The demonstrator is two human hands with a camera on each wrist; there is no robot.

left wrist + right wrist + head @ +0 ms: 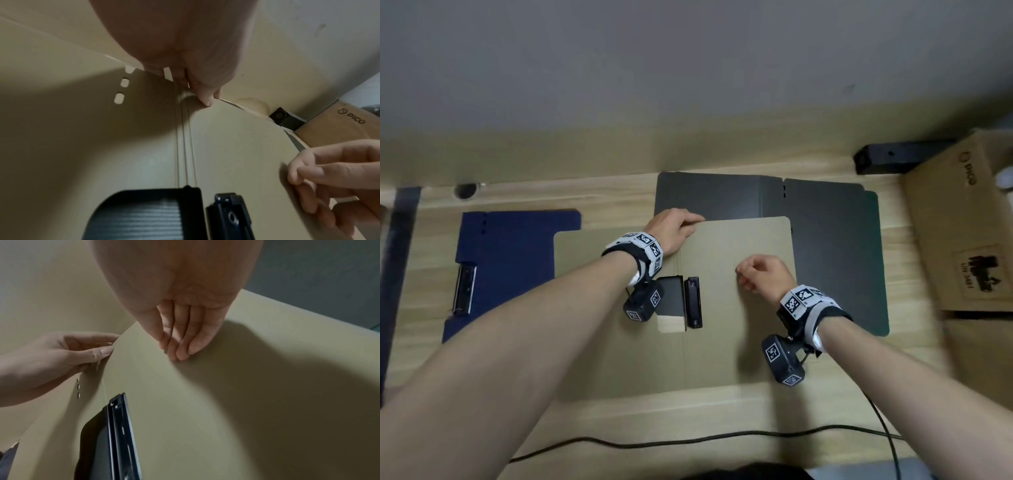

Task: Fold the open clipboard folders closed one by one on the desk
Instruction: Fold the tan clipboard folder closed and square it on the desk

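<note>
A khaki clipboard folder (pixel 739 342) lies open in the middle of the wooden desk, with its black clip (pixel 693 301) beside the spine. My left hand (pixel 681 226) pinches the folder's far edge near the spine; the right wrist view shows thumb and fingers of that left hand (pixel 61 356) on the edge. My right hand (pixel 756 274) rests its fingertips (pixel 180 353) on the folder's right panel and holds nothing. An open black folder (pixel 832 246) lies behind and to the right, partly under the khaki one. A blue folder (pixel 510 260) with a metal clip lies at the left.
A cardboard box (pixel 962 222) stands at the desk's right edge, with a black bar (pixel 893 157) behind it. A black cable (pixel 688 442) runs along the front of the desk. A cable hole (pixel 465 190) sits at the back left, by the wall.
</note>
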